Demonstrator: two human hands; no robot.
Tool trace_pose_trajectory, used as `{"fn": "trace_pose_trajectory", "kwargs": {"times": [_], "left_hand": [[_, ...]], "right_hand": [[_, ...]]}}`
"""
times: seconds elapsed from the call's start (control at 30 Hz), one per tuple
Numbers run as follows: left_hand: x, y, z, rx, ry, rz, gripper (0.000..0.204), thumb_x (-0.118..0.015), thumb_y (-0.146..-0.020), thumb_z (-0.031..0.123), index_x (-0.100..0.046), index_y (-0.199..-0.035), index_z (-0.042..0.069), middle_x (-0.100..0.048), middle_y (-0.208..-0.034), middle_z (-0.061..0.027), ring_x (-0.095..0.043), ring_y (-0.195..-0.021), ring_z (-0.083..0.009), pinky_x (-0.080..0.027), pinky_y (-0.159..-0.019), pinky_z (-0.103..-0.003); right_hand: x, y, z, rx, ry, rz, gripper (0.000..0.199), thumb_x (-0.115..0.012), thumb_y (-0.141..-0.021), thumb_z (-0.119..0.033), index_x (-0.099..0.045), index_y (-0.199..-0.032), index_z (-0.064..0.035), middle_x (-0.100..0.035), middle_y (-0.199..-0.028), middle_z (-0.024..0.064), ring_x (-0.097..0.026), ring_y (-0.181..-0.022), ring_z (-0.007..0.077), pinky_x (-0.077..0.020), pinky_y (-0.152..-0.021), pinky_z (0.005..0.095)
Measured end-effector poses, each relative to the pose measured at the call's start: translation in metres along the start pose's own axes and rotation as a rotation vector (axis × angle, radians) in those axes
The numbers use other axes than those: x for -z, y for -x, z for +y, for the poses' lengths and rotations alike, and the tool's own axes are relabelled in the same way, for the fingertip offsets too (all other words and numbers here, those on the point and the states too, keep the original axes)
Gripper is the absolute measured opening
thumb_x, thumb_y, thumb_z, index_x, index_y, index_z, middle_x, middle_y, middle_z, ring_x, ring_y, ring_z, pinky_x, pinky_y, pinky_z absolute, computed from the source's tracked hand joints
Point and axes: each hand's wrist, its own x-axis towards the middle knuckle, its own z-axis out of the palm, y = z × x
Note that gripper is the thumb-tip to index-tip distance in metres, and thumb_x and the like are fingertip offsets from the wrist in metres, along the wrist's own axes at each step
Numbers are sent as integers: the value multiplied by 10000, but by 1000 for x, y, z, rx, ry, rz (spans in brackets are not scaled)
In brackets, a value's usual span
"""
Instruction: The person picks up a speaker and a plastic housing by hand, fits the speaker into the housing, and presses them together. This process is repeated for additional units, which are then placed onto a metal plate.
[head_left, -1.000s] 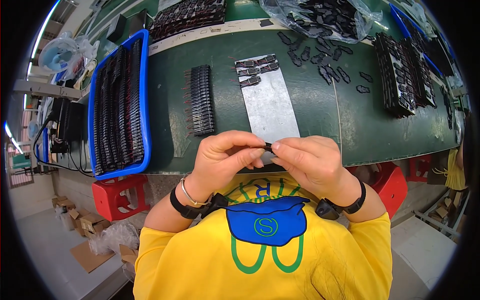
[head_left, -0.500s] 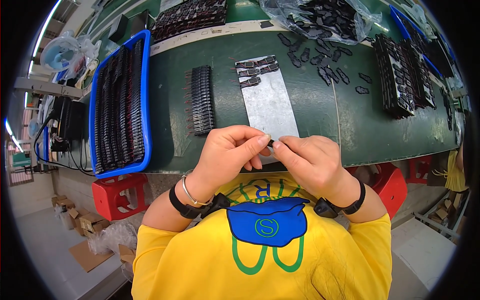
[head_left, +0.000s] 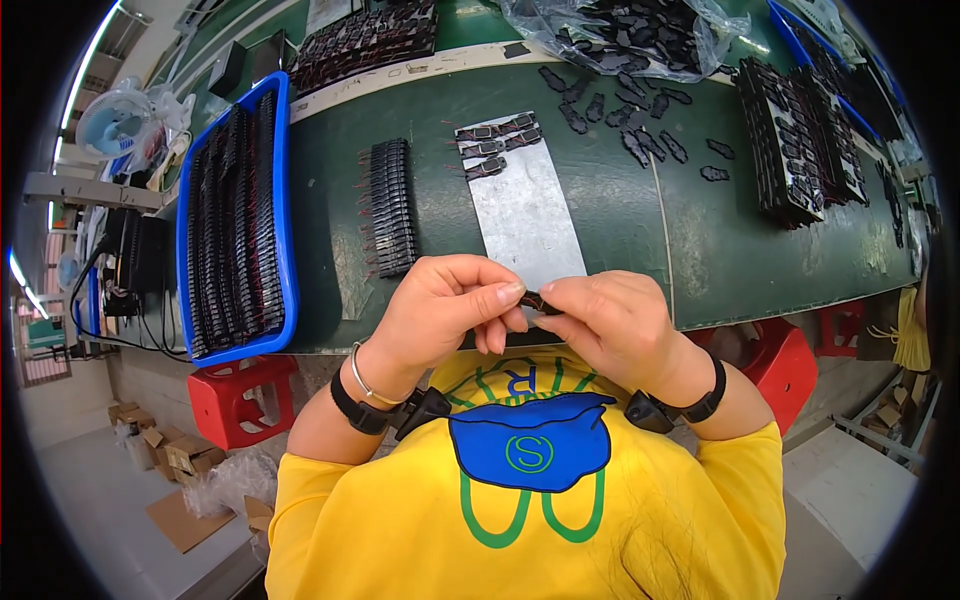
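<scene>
Both hands meet in front of my chest at the table's near edge. Between them is a small black plastic part (head_left: 538, 301) with a thin reddish wire, mostly hidden by fingers. My left hand (head_left: 440, 305) pinches one end with thumb and forefinger. My right hand (head_left: 618, 315) grips the other end. Just beyond them lies a grey plate (head_left: 535, 230), bearing several black parts with red wires (head_left: 490, 148) at its far end. To its left stands a packed row of black parts (head_left: 392, 205) with red wires sticking out.
On the left, a blue tray (head_left: 289, 210) holds long rows of black parts. Loose black pieces (head_left: 636, 118) lie at the far right beside a clear plastic bag (head_left: 735, 35). Stacked loaded plates (head_left: 785, 145) stand farther right. Red stools (head_left: 235, 400) sit under the green table (head_left: 330, 130).
More of the black part and its wire now shows between my fingers, and it has turned slightly. My left hand has shifted a little left. The view has moved slightly.
</scene>
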Motion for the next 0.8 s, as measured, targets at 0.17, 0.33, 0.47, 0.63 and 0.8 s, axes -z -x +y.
{"fn": "trace_pose_trajectory", "kwargs": {"times": [0.17, 0.33, 0.47, 0.63, 0.8], "left_hand": [[0, -2, 0, 19, 12, -5, 136, -576, -921, 72, -634, -952, -48, -684, -770, -144, -633, -543, -134, -494, -473, -206], [3, 3, 1, 4, -101, 43, 125, -578, -913, 59, -633, -941, -49, -680, -760, -149, -626, -527, -141, -501, -476, -213], [19, 11, -5, -72, -38, 44, 120, -586, -905, 55, -633, -934, -51, -676, -752, -155, -620, -517, -147, -507, -476, -220], [21, 14, -9, -91, 31, -7, 118, -601, -904, 59, -647, -948, -40, -685, -768, -118, -622, -564, -104, -497, -518, -193], [22, 17, -10, -73, 17, -50, 110, -602, -904, 52, -649, -947, -38, -688, -776, -118, -626, -573, -105, -506, -531, -199]], "right_hand": [[1, 0, 0, -132, -60, -37, 322, -783, -658, -34, -624, -937, -6, -665, -788, 112, -649, -625, 265, -508, -539, 306], [12, -6, 2, -160, -84, -84, 312, -789, -675, -70, -630, -936, -8, -655, -808, 111, -633, -614, 245, -503, -543, 301], [51, -14, 21, -374, 69, -114, 295, -784, -699, -100, -640, -944, -20, -633, -832, 106, -614, -628, 221, -502, -570, 290], [83, -35, 68, -548, 418, -130, 276, -750, -730, -111, -648, -971, -25, -629, -842, 106, -621, -687, 229, -508, -623, 302], [66, -49, 99, -491, 653, -303, 268, -718, -738, -108, -645, -983, -26, -636, -868, 121, -627, -728, 249, -515, -658, 327]]}}
